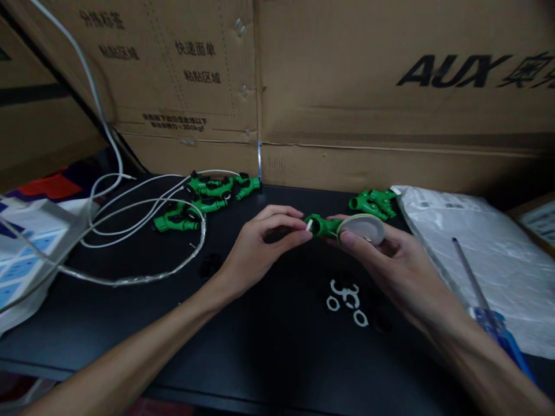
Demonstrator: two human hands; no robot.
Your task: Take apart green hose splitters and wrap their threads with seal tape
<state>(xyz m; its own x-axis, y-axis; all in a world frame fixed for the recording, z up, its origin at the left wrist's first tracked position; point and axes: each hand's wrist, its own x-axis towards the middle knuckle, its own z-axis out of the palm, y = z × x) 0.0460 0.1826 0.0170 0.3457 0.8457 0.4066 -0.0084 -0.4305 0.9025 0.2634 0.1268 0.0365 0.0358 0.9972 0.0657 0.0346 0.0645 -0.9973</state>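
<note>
- My left hand (254, 245) has thumb and forefinger pinched together on a small white piece (309, 225); it shows almost edge-on, so I can't tell its full shape.
- My right hand (390, 251) is closed on a green fitting (328, 227) and a pale disc (364, 226) together, my thumb pressed over the disc's near rim. Some of those fingers are hidden behind, so I can't tell just how they wrap.
- The relation that counts: the fitting's dark open mouth lies just right of my left fingertips, with the white piece between. Whether piece and mouth touch, I can't tell.
- The fitting's long axis runs roughly sideways, from my left fingertips towards my right palm. Both hands are at it, the right gripping, the left right beside the mouth.
- All of this is held up above the tabletop (269, 352), about midway between my forearms.
- Below and near my right hand lie loose white rings (346, 293), well apart from the left fingers.
- Beyond my hands, more green fittings lie in two groups: a left pile (212, 202) by the looped cable (143, 281), and a right pile (373, 203) touching or just beside the packet (489, 254).
- A screwdriver (474, 280) lies on the packet, right of my right hand.
</note>
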